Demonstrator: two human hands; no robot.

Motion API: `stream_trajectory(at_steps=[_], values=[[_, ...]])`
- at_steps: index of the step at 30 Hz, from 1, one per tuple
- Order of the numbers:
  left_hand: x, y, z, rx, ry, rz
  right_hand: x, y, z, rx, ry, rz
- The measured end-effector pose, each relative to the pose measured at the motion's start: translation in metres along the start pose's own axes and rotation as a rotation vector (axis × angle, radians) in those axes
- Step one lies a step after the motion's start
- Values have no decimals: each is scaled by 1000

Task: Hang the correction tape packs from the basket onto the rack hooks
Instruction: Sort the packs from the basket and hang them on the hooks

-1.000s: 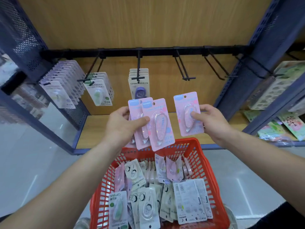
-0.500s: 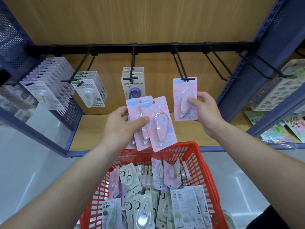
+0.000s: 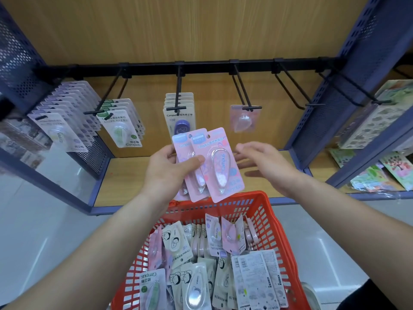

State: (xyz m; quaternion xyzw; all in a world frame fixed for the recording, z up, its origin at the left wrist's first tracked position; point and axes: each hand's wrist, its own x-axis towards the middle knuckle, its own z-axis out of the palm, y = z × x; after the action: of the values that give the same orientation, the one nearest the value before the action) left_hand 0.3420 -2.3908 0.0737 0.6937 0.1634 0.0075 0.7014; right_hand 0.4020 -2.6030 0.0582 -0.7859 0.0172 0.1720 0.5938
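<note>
My left hand point(image 3: 169, 173) grips a fan of pink correction tape packs point(image 3: 221, 164) above the red basket point(image 3: 266, 218), thumb across their fronts. One pink pack point(image 3: 243, 118) hangs alone on the fourth hook point(image 3: 245, 99) of the black rack bar point(image 3: 201, 67), blurred and tilted. My right hand point(image 3: 266, 162) is below that pack, apart from it, fingers spread and holding nothing, just right of the fan. The basket holds several more packs point(image 3: 196, 265), pink, white and green.
Hooks to the left carry purple packs point(image 3: 64, 121), green packs point(image 3: 121, 128) and blue-purple packs point(image 3: 180, 117). Two bare hooks point(image 3: 297, 95) stick out further right. A blue perforated upright point(image 3: 348, 77) bounds the bay; sticker sheets point(image 3: 377, 121) hang beyond. A wooden shelf point(image 3: 125, 175) lies below.
My right hand carried one pink pack up to the fourth hook, slid it on, let go and dropped back toward the fan. My left hand kept its packs.
</note>
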Motion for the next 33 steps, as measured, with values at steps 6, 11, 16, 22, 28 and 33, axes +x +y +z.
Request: stream_trajectory(at_steps=[6, 11, 16, 22, 28, 33], values=[[-2, 3, 12, -9, -26, 18, -21, 1, -3, 25, -202, -121], [0, 5, 17, -39, -19, -10, -5, 5, -21, 79, -53, -108], [1, 2, 20, -35, -27, -21, 14, 6, -31, 39, 74, -114], [6, -5, 22, -13, -19, -12, 16, 23, -31, -23, 0, -67], [7, -4, 23, -39, -31, -28, 29, 14, -36, 50, 100, -61], [8, -4, 22, -57, -18, -25, 33, 13, -28, 53, 112, -65]])
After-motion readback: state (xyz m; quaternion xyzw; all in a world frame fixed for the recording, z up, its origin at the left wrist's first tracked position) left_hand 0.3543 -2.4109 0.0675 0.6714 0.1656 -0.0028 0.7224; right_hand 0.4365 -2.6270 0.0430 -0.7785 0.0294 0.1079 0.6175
